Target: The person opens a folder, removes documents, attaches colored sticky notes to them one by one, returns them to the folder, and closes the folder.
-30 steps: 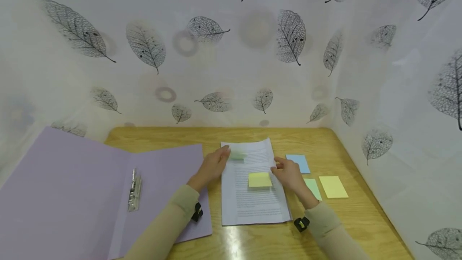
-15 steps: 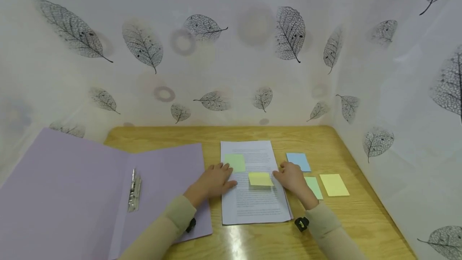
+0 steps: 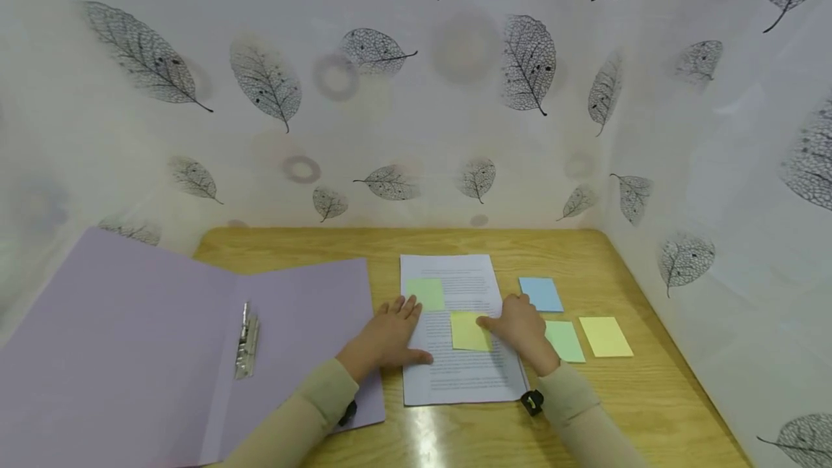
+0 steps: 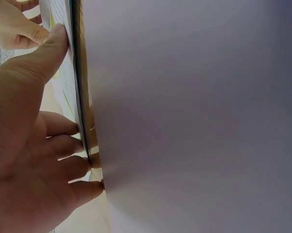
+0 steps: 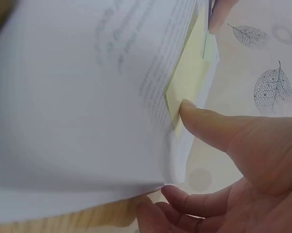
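A stack of printed sheets (image 3: 464,381) lies on the wooden table, with a green sticky note (image 3: 425,295) and a yellow sticky note (image 3: 469,331) on its top page. My left hand (image 3: 386,338) rests at the stack's left edge, fingers spread, thumb on the page. In the left wrist view its fingertips (image 4: 77,167) reach the sheets' edge. From the right side, my right hand (image 3: 522,325) presses its straight thumb (image 5: 201,121) on the yellow note. Its other fingers bend loosely at the stack's right edge, where the right wrist view shows a fingertip touching the sheets.
An open purple folder (image 3: 305,331) with a metal clip (image 3: 247,341) lies to the left. Right of the stack are a blue sticky pad (image 3: 542,295), a green one (image 3: 564,341) and a yellow one (image 3: 606,336). A leaf-patterned curtain (image 3: 416,121) surrounds the table (image 3: 312,243).
My left hand left the green note's top, moved down and settled on the stack's left edge. My right thumb moved from the right edge onto the yellow note, which now lies flatter.
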Action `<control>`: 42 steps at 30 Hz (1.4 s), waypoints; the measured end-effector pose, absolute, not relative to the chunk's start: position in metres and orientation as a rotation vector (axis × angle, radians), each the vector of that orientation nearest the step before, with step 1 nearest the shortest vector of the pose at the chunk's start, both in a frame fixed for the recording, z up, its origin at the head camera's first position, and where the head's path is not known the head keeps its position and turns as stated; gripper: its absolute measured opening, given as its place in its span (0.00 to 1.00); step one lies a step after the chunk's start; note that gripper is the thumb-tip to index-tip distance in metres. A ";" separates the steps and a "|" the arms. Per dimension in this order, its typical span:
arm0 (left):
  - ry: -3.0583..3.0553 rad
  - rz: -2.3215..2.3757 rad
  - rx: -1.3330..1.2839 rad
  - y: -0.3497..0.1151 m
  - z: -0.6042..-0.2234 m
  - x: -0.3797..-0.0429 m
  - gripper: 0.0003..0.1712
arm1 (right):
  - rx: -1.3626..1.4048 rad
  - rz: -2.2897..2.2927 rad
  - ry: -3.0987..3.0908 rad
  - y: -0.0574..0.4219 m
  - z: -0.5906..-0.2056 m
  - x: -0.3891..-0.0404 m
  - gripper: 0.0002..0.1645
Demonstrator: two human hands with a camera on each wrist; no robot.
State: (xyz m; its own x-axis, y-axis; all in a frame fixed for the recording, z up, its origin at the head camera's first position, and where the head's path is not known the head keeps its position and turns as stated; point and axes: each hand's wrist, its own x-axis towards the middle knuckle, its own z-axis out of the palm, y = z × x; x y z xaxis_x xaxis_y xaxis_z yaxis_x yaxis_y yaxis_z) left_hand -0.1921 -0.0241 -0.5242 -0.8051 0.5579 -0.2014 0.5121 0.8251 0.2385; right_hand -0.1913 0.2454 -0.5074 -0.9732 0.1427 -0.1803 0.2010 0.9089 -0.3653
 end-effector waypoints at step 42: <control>2.782 0.222 0.809 -0.022 -0.523 -0.186 0.64 | 0.135 -1.360 2.444 0.269 -0.509 -0.188 0.32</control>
